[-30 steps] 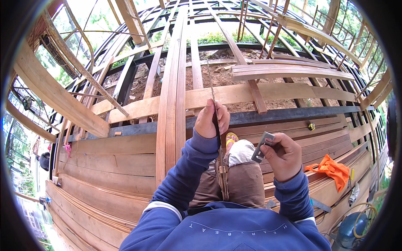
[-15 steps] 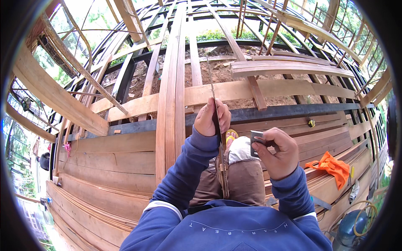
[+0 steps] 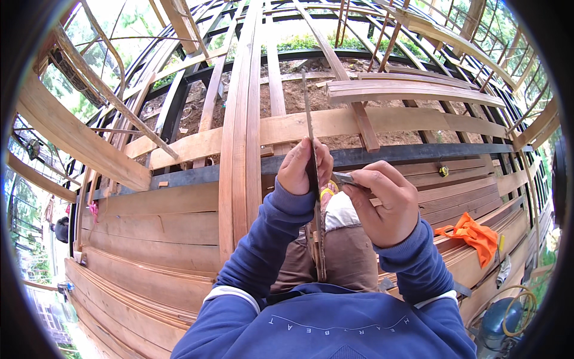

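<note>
A handsaw (image 3: 310, 116) stands nearly edge-on in front of me, its thin blade pointing away and its lower, wooden-looking end between my thighs. My left hand (image 3: 303, 167) is closed around the middle of the blade. In my right hand (image 3: 387, 202), thumb and fingers pinch a small flat grey metal piece (image 3: 343, 178). Its tip is close beside the blade, just right of my left hand; whether it touches cannot be made out. Only its thin side shows now, and my fingers cover the rest.
Long planks (image 3: 239, 137) run away from me over a dark metal frame (image 3: 412, 157), with soil below. Stacked boards (image 3: 149, 263) lie left. To the right are a yellow tape measure (image 3: 443, 171), an orange cloth (image 3: 472, 236) and a blue tank (image 3: 496, 320) with a coiled hose.
My right hand has moved left toward the blade and turned the metal piece from its flat face to its thin side. My left hand keeps its hold; the saw's far end has shifted slightly right.
</note>
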`<state>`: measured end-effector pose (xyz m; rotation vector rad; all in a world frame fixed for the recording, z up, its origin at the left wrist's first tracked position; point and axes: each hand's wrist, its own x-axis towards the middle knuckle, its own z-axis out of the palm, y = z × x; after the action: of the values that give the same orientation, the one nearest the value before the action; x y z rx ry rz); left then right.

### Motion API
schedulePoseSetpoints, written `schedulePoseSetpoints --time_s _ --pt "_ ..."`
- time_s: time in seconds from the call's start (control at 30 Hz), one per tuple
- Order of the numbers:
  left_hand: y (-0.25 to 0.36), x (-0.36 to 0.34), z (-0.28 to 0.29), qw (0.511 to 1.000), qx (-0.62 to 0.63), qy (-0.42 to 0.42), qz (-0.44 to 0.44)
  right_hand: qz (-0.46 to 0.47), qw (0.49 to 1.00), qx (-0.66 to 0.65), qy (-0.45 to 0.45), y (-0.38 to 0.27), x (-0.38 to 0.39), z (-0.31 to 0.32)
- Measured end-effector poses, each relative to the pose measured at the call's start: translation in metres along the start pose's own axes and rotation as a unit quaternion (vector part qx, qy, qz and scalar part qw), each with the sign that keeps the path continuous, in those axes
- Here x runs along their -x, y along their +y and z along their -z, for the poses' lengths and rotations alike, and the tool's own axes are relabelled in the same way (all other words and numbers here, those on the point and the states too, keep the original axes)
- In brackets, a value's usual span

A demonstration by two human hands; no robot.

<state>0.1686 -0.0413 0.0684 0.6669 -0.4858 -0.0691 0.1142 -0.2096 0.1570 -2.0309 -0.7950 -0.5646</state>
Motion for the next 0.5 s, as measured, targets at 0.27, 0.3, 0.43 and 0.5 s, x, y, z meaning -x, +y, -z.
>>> schedulePoseSetpoints --time_s 0.27,0.3,0.43,0.5 --pt "-0.005 0.005 -0.014 0.997 -0.031 0.013 0.063 0.015 0.999 0.041 0.003 0.002 -0.010 0.011" --pt "-0.006 0.004 -0.018 0.997 -0.047 0.002 0.059 0.008 0.999 0.043 0.003 0.002 -0.010 0.015" --pt "-0.006 0.001 -0.024 0.995 -0.047 -0.046 0.073 -0.022 0.999 0.038 -0.010 -0.003 -0.008 0.028" --pt "-0.008 -0.001 -0.026 0.994 -0.036 -0.074 0.071 -0.015 0.999 0.043 -0.015 -0.004 -0.008 0.030"
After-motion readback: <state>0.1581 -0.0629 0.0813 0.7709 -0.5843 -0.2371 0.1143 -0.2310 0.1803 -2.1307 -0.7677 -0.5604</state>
